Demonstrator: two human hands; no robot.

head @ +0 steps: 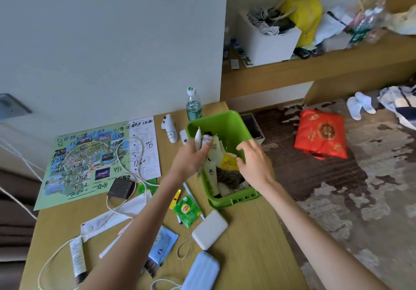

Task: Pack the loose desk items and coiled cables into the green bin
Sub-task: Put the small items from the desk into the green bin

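Roughly midway, by my reading; green bin (pixel 227 118) at desk's right edge already holds a dark coiled cable (pixel 229 176); left hand (pixel 191 156) grips small tubes (pixel 202 140) over it; right hand (pixel 254 161) hovers, fingers loose, empty; power bank (pixel 209 229), tea packet (pixel 188 211), wallet (pixel 121 188), blue case (pixel 201 271) wait outside.

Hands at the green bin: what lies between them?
Head view: inside the green bin, a yellow sachet and white packets lie between the left hand, gripping a white tube, and the right hand.

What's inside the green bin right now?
A white tube, a yellow packet, a dark coiled cable. The left hand, gripping small tubes, and the right hand cover the rest.
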